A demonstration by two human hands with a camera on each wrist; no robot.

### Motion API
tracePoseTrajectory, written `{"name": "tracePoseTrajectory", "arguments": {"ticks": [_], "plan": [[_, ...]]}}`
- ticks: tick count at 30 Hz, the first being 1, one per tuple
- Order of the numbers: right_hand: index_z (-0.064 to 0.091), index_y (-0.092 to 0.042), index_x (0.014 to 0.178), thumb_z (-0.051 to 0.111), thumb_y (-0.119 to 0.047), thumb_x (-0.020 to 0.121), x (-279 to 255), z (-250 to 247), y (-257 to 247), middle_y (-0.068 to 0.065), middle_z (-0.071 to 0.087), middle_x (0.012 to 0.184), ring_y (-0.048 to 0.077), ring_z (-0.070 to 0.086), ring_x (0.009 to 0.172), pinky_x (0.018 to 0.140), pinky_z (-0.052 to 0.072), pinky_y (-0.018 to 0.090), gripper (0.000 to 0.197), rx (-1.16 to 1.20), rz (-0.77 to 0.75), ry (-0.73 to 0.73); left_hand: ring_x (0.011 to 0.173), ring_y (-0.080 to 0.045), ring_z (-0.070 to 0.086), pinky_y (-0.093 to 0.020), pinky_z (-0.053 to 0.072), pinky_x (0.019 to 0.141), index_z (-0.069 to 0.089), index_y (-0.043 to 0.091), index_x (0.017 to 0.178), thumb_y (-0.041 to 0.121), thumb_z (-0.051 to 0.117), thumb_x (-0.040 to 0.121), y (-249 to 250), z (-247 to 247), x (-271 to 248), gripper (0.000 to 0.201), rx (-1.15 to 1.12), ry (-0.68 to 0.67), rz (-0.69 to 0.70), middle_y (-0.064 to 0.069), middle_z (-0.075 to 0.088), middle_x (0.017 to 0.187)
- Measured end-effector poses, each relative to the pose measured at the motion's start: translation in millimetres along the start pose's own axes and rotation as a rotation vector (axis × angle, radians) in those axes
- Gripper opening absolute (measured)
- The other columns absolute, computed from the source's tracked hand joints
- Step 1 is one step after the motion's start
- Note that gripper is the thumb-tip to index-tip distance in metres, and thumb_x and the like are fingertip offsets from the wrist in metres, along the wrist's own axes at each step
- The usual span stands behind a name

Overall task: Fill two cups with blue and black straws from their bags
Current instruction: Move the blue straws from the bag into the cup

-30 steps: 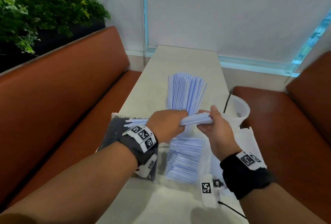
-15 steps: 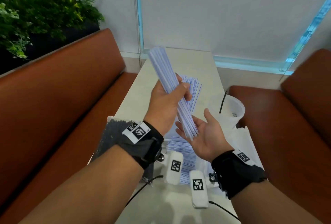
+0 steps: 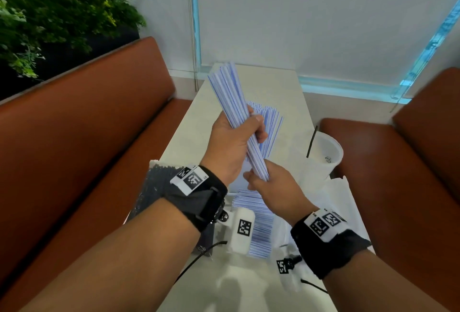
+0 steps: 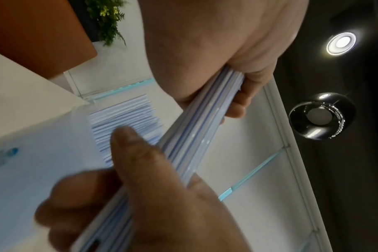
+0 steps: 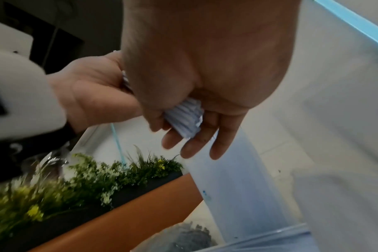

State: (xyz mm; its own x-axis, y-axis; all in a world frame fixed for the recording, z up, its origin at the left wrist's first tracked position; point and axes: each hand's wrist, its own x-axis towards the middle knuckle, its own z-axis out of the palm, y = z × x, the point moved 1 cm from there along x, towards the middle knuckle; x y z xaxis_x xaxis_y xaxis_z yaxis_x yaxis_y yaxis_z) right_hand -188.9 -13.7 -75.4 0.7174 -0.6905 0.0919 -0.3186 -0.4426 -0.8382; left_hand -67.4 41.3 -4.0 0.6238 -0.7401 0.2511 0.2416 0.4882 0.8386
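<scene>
My left hand [image 3: 239, 137] grips a thick bundle of blue-striped straws [image 3: 225, 87] round its middle and holds it tilted, top end leaning away to the left. My right hand [image 3: 268, 182] holds the bundle's lower end, thumb over it and fingers under it, as the left wrist view shows on the bundle [image 4: 196, 136]. The straw ends [image 5: 183, 117] press into the right palm. A pale white cup wall [image 5: 237, 187] shows just under the hands. A white cup [image 3: 328, 154] with one black straw [image 3: 311, 141] stands to the right. The bag of black straws [image 3: 154, 187] lies under my left wrist.
More blue straws lie on the table [image 3: 273, 87], one pile far [image 3: 272, 122] and one near [image 3: 258, 232]. Crumpled white plastic [image 3: 343, 194] lies at the right edge. Orange benches [image 3: 87, 124] flank the narrow table, and a plant [image 3: 49, 17] stands behind the left one.
The bundle, held level and low a second ago, has been lifted and turned upright in my left hand. My right hand, open under it half a second ago, now closes on its lower end.
</scene>
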Motion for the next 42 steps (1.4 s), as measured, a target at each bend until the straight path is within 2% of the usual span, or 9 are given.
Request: {"name": "tracePoseTrajectory", "arguments": {"ticks": [6,10,13,20,25,28,31,37,42], "plan": [[0.049,-0.026,0.082,0.064,-0.054,0.088,9.7,-1.9,5.0,-0.007,0.056,0.076,0.009,0.052,0.064,0.060,0.045,0.031,0.032,-0.317,-0.012,0.025,0.062,-0.025,0.057,-0.031,0.051,0.062,0.056,0.012,0.089,0.005,0.061,0.092,22.4,-1.8,18.5,0.008,0.137,-0.042,0.075,-0.005,0.059,0.067],[0.047,-0.031,0.135,0.068,-0.051,0.087,24.6,-11.3,14.2,-0.011,0.046,0.127,0.016,0.060,0.085,0.066,0.046,0.032,0.056,-0.559,-0.060,0.018,0.058,-0.023,0.052,-0.031,0.050,0.058,0.053,0.012,0.086,0.001,0.056,0.091,57.6,-11.0,52.4,0.012,0.114,0.154,0.295,-0.005,0.055,0.066],[0.042,-0.032,0.145,0.059,-0.051,0.094,39.0,-8.7,20.5,-0.010,0.038,0.144,0.015,0.061,0.091,0.070,0.045,0.030,0.057,-0.683,-0.063,-0.056,0.061,-0.023,0.052,-0.027,0.050,0.059,0.052,0.011,0.088,0.002,0.057,0.092,56.5,-13.5,67.1,0.011,0.155,0.219,0.361,-0.007,0.053,0.069],[0.046,-0.024,0.102,0.030,-0.050,0.106,57.9,4.7,33.5,-0.005,0.042,0.094,0.021,0.049,0.077,0.065,0.037,0.034,0.031,-0.788,-0.084,-0.190,0.067,-0.017,0.061,-0.031,0.052,0.067,0.059,0.013,0.086,0.015,0.061,0.094,-2.3,-38.0,72.9,0.009,0.584,0.144,0.162,-0.007,0.064,0.075],[0.046,-0.023,0.101,0.030,-0.049,0.106,60.4,7.8,40.3,-0.006,0.039,0.093,0.020,0.047,0.077,0.062,0.036,0.035,0.030,-0.775,-0.119,-0.154,0.068,-0.025,0.057,-0.036,0.044,0.060,0.051,0.018,0.073,0.025,0.062,0.090,-26.5,-51.6,82.0,0.022,0.949,0.083,0.071,-0.011,0.058,0.078],[0.048,-0.022,0.104,0.030,-0.050,0.106,59.8,8.1,41.8,-0.006,0.038,0.094,0.021,0.047,0.077,0.063,0.039,0.035,0.033,-0.776,-0.128,-0.149,0.097,-0.034,0.058,-0.044,0.051,0.085,0.050,0.027,0.071,0.027,0.063,0.090,-40.5,-52.6,80.8,0.023,1.112,0.085,0.000,-0.013,0.055,0.100],[0.049,-0.022,0.108,0.029,-0.049,0.106,60.0,9.4,43.2,-0.007,0.036,0.096,0.021,0.046,0.079,0.064,0.037,0.036,0.034,-0.772,-0.119,-0.147,0.104,-0.030,0.062,-0.046,0.052,0.095,0.065,0.024,0.090,0.028,0.067,0.090,-59.1,-57.9,77.4,0.005,1.172,-0.076,-0.153,-0.009,0.062,0.109],[0.048,-0.024,0.126,0.034,-0.044,0.107,56.7,3.9,40.3,-0.002,0.044,0.116,0.025,0.059,0.091,0.066,0.044,0.036,0.031,-0.761,-0.146,-0.185,0.111,-0.013,0.062,-0.042,0.052,0.098,0.046,0.023,0.130,0.036,0.083,0.079,-59.8,-70.7,68.4,0.065,1.017,-0.135,-0.146,0.004,0.061,0.123],[0.053,-0.036,0.104,0.050,-0.044,0.097,27.9,-13.6,34.6,-0.014,0.053,0.098,0.007,0.050,0.061,0.050,0.041,0.027,0.012,-0.564,-0.308,0.268,0.123,-0.009,0.051,-0.033,0.048,0.099,0.026,0.036,0.148,0.050,0.085,0.073,-49.8,-89.6,50.2,0.096,0.872,-0.011,-0.097,0.006,0.044,0.143]]}}
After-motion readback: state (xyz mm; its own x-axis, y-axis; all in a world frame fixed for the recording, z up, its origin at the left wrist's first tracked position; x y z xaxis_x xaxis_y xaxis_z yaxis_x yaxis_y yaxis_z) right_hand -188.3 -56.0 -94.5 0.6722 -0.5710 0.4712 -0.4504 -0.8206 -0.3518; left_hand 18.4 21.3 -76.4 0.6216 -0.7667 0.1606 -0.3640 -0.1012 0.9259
